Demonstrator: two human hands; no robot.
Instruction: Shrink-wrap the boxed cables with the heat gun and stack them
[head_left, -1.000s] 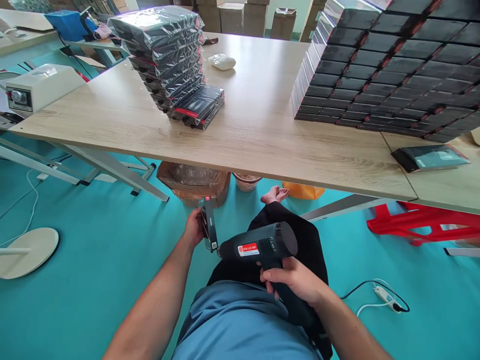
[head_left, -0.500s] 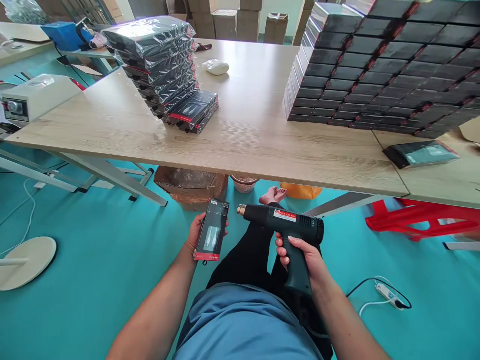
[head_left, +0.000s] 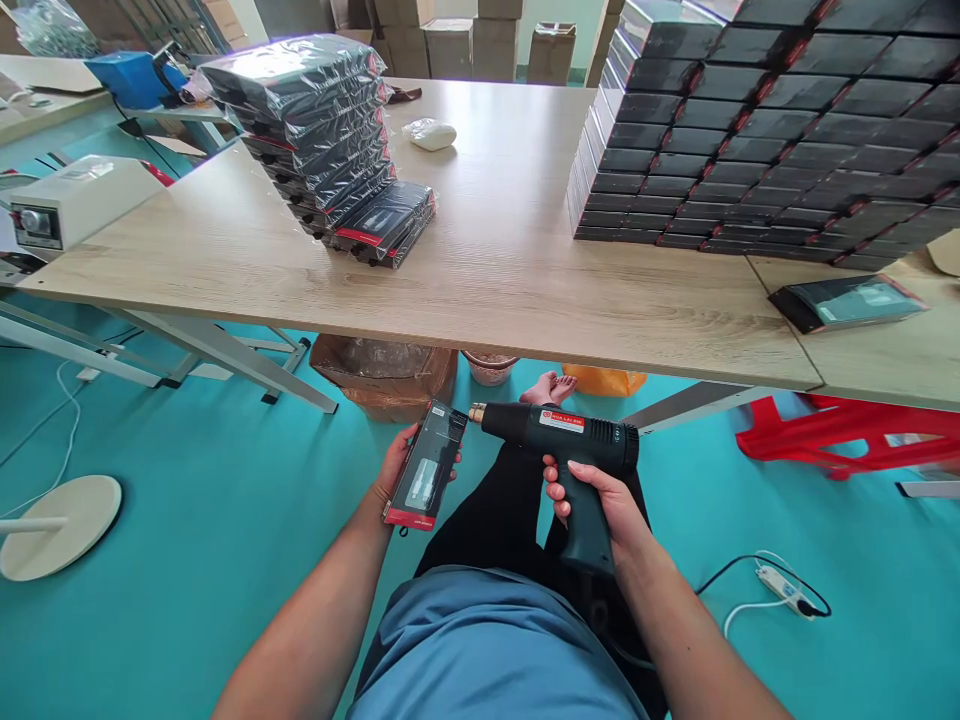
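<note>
My left hand [head_left: 396, 462] grips a black box with a red lower end [head_left: 426, 468], tilted, above my lap. In my right hand [head_left: 592, 495] is a dark heat gun [head_left: 574, 438], held by its handle. Its metal nozzle points left, close to the box's upper right corner. On the table [head_left: 495, 290], a leaning pile of film-wrapped black boxes [head_left: 307, 130] rises at the left. A large stack of black boxes with red edges [head_left: 757, 150] fills the right side. Nearer the front right lies a single box [head_left: 851, 302].
Below the table are an open carton [head_left: 382, 375], a small basket [head_left: 490, 370], an orange bag [head_left: 609, 381] and a red plastic stool [head_left: 855, 435]. A power strip [head_left: 784, 590] with cables lies on the floor at right. A white packet [head_left: 430, 134] rests on the table.
The heat gun has moved slightly left, bringing its nozzle closer to the box. The box in my left hand has tilted a little more to the right.
</note>
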